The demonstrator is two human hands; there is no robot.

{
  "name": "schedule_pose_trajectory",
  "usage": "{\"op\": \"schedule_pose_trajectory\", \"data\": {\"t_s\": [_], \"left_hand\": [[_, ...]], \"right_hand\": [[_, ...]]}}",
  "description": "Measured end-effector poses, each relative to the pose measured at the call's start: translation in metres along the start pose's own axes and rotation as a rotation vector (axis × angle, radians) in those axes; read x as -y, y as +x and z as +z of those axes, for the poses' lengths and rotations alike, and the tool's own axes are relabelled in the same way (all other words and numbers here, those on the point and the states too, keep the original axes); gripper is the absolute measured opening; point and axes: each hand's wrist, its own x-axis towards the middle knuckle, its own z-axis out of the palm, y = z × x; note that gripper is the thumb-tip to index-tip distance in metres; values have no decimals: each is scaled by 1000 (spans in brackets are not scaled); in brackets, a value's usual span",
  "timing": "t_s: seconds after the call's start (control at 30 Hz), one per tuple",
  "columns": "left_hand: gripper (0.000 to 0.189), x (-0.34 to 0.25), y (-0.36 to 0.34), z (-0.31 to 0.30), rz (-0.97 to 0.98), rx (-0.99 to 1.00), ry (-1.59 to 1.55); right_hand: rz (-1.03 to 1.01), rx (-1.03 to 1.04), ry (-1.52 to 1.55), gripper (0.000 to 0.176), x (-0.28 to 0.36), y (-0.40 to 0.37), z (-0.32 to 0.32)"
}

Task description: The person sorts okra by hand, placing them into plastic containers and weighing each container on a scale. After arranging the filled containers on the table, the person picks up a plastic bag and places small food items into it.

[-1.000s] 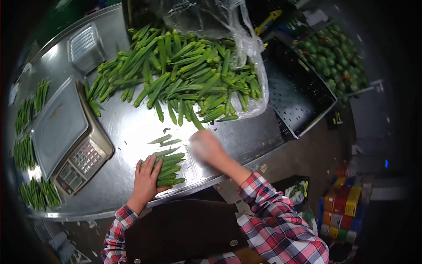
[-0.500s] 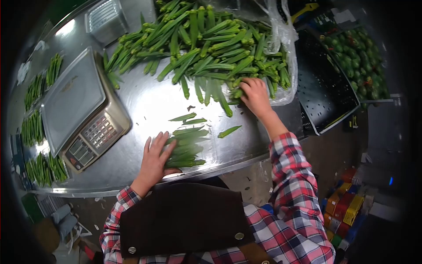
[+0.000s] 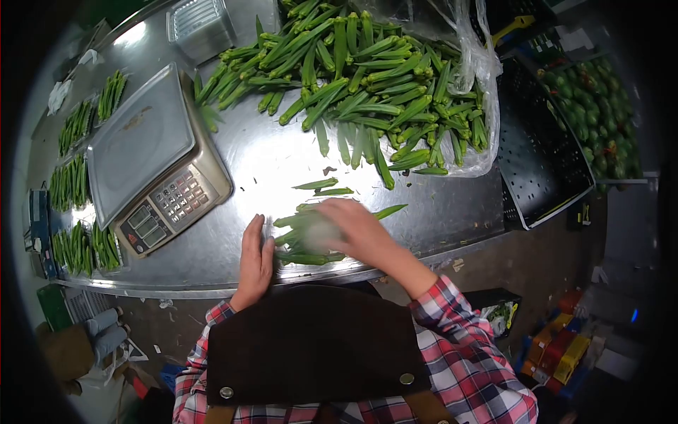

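A small row of okra pods (image 3: 289, 239) lies at the table's near edge, partly hidden under my right hand. My left hand (image 3: 254, 261) stands on edge at the left ends of these pods, fingers stretched out, holding nothing. Over the right part of the row is my right hand (image 3: 364, 239); its fingers are smeared by motion, so I cannot make out what they hold. One okra pod (image 3: 392, 210) sticks out just beyond it. Two loose pods (image 3: 316, 184) lie a little farther away. A large okra pile (image 3: 381, 78) spreads at the back, partly on a clear plastic bag (image 3: 487, 152).
On the left stands a digital scale (image 3: 145, 152), with bundles of okra (image 3: 69, 185) beyond it. A metal container (image 3: 201, 30) sits at the back. Right of the metal table (image 3: 438, 226) are a black crate (image 3: 544, 148) and a heap of green produce (image 3: 597, 113).
My right hand has come from the okra pile back to the row near me. My left hand has turned on edge beside the pods. The whole view has shifted slightly.
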Motion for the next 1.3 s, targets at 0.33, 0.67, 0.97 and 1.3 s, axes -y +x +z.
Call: {"op": "schedule_pose_trajectory", "data": {"t_s": [0.33,0.67,0.97,1.3], "left_hand": [[42,4,0,5,-85,48,-52],[40,-41,16,-28,-53,-212,-19],[49,-66,68,-170,204,-278,354],[47,56,145,-310,165,-93,166]], "right_hand": [[847,120,287,24,-29,-80,11],[691,20,1205,11,-38,-45,14],[484,153,1078,14,12,110,19],[488,107,756,23,87,269,141]]}}
